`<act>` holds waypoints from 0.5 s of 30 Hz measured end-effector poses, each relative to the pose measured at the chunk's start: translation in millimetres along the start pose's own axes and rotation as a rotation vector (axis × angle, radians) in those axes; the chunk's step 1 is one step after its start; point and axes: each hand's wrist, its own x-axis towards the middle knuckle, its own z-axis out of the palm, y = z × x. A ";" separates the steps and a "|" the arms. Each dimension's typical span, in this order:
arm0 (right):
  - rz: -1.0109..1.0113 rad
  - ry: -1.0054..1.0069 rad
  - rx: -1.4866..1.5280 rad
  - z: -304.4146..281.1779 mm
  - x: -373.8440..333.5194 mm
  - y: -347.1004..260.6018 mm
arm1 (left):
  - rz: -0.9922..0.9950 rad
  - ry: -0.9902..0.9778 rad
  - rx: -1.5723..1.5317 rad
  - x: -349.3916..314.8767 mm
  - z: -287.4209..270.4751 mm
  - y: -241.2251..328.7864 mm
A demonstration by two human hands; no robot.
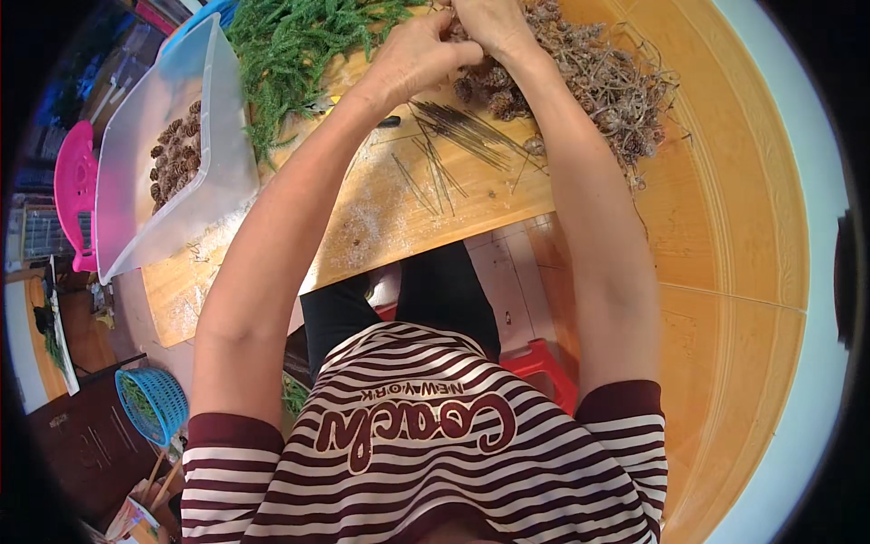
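Observation:
Both my arms reach to the far side of a wooden table (362,238). At the upper edge of the view, my left hand (419,56) has its fingers curled, with the thumb pointing right. Whatever it holds is hidden. My right hand (494,25) is close beside it, partly cut off by the edge, so its fingertips do not show. Under and beside my right hand lies a tangled heap of brown pine cones (603,86) on thin stems. Several thin dark wire-like stems (462,134) lie loose on the table just below my hands.
Green artificial-looking sprigs (294,54) are piled at the far left. A translucent plastic bin (227,136) holds small pine cones (177,154). A black-handled tool (388,121) lies near the sprigs. A pink chair (76,195), blue basket (172,399) and red stool (542,367) stand lower down.

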 end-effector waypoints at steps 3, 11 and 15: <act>0.070 -0.003 -0.084 1.9 4.9 5.3 | -0.072 0.025 -0.111 2.7 0.6 1.5; 0.035 0.003 -0.289 17.6 16.8 29.0 | -0.249 0.073 -0.345 9.0 17.8 -36.9; -0.027 0.015 -0.380 24.3 10.9 24.4 | -0.381 0.113 -0.576 -2.4 17.7 -33.1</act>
